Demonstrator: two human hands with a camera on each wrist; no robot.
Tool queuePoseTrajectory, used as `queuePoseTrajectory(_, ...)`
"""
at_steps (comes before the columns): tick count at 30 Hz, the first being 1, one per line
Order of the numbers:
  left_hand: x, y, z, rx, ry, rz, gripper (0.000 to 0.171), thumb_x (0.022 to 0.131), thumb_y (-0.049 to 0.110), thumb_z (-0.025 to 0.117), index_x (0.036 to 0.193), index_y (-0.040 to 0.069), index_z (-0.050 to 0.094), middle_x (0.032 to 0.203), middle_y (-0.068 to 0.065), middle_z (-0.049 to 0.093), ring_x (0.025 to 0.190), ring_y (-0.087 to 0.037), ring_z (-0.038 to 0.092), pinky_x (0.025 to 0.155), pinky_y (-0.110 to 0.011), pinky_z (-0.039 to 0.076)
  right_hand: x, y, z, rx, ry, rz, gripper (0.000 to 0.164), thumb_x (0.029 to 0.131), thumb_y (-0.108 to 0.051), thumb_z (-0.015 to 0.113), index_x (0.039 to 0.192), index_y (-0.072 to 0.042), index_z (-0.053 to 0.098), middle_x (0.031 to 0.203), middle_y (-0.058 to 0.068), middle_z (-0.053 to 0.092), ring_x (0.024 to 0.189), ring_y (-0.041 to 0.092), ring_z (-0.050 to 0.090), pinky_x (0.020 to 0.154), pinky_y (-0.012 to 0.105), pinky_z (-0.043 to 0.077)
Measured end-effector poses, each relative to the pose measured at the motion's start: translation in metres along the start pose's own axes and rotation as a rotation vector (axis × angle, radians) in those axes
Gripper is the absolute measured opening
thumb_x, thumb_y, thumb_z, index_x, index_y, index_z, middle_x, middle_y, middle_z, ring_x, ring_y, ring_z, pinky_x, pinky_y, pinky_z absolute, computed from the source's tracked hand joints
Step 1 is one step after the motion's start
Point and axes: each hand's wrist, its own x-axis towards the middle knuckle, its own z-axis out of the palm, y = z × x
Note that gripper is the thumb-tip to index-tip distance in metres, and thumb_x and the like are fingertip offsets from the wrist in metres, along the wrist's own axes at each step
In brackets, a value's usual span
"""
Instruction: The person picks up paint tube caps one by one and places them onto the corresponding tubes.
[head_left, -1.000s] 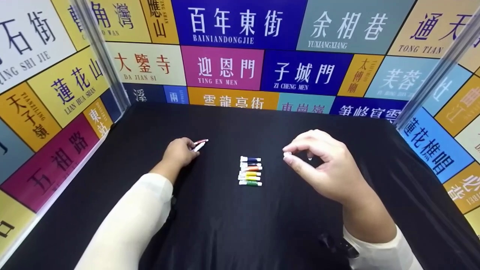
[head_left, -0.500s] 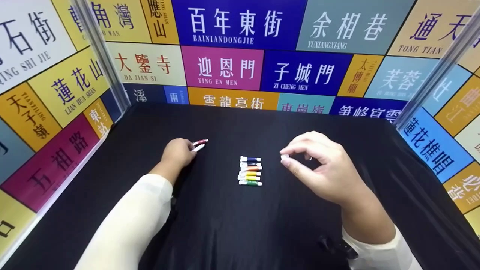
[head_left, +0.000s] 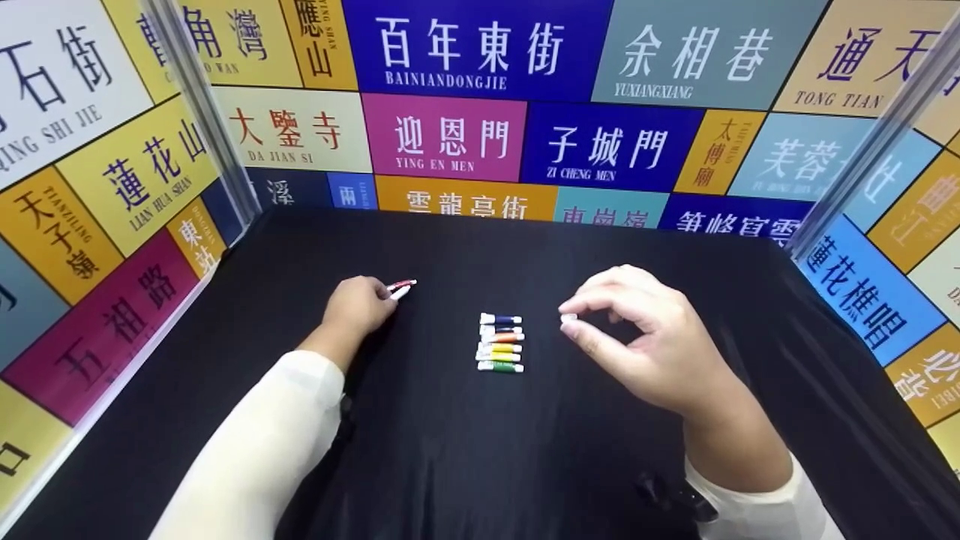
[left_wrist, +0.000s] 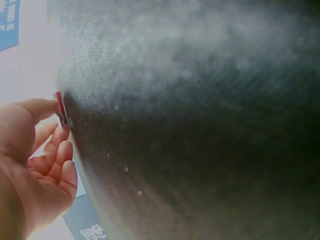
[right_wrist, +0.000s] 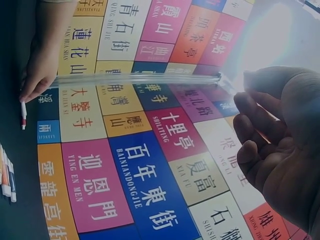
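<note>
At the left of the black-covered table, my left hand (head_left: 358, 306) pinches a white paint tube (head_left: 401, 292) by its near end. Right beside that tube lies a red paint tube (head_left: 403, 284), with part of it hidden by the fingers. The left wrist view shows the red tube (left_wrist: 61, 105) at the thumb and fingertips. My right hand (head_left: 637, 337) is raised over the right half of the table, thumb and forefinger pinching a small white piece (head_left: 568, 319); most of it is hidden. Between the hands lies a row of several small paint tubes (head_left: 500, 348), dark blue to green.
A black cloth (head_left: 450, 450) covers the table. Panels with coloured street-name signs (head_left: 450, 135) stand along its back and both sides. Clear corner strips (head_left: 217, 112) join the panels.
The white tube in my left hand shifts slightly back and forth beside the red one. My right hand has moved a little left and down. The middle row stays put.
</note>
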Motion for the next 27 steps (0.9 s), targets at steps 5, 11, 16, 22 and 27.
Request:
queuePoseTrajectory(5, -0.004, 0.003, -0.002, -0.067, 0.032, -0.008, 0.025, 0.093, 0.029, 0.073, 0.107, 0.01, 0.081, 0.11, -0.011, 0.08, 0.102, -0.034, 0.07, 0.099, -0.048, 0.056, 0.0, -0.007, -0.001, 0.016, 0.026, -0.032, 0.026, 0.082, -0.002, 0.086, 0.104, -0.015, 0.082, 0.1, 0.0, 0.077, 0.095, 0.014, 0.066, 0.08, 0.015, 0.05)
queuePoseTrajectory(11, -0.018, 0.018, -0.003, -0.182, 0.125, 0.045, 0.023, 0.092, 0.031, 0.074, 0.104, 0.012, 0.082, 0.101, -0.006, 0.081, 0.097, -0.029, 0.071, 0.093, -0.044, 0.057, 0.0, -0.017, -0.001, 0.098, 0.091, -0.084, 0.025, 0.079, 0.003, 0.085, 0.1, -0.01, 0.082, 0.093, 0.004, 0.077, 0.088, 0.015, 0.065, 0.077, 0.02, 0.049)
queuePoseTrajectory(16, -0.031, 0.037, -0.003, -0.296, 0.188, 0.105, 0.018, 0.09, 0.029, 0.075, 0.1, 0.016, 0.083, 0.092, -0.001, 0.08, 0.089, -0.023, 0.07, 0.085, -0.037, 0.055, 0.0, -0.023, -0.001, 0.204, 0.139, -0.112, 0.014, 0.082, 0.0, 0.085, 0.095, -0.006, 0.081, 0.086, 0.009, 0.075, 0.079, 0.015, 0.063, 0.071, 0.021, 0.048)
queuePoseTrajectory(22, -0.046, 0.057, -0.003, -0.407, 0.219, 0.136, 0.011, 0.089, 0.026, 0.076, 0.095, 0.018, 0.081, 0.087, 0.001, 0.076, 0.083, -0.018, 0.066, 0.08, -0.031, 0.052, 0.002, -0.027, -0.001, 0.292, 0.184, -0.137, 0.012, 0.079, 0.007, 0.083, 0.089, 0.001, 0.079, 0.082, 0.012, 0.074, 0.077, 0.017, 0.064, 0.068, 0.024, 0.048)
queuePoseTrajectory(27, -0.058, 0.07, -0.005, -0.494, 0.256, 0.169, 0.009, 0.089, 0.024, 0.078, 0.095, 0.017, 0.081, 0.087, 0.0, 0.073, 0.084, -0.019, 0.063, 0.079, -0.031, 0.051, 0.004, -0.029, 0.0, 0.356, 0.207, -0.155, 0.018, 0.072, 0.017, 0.079, 0.086, 0.005, 0.077, 0.082, 0.014, 0.074, 0.078, 0.018, 0.066, 0.07, 0.023, 0.051)
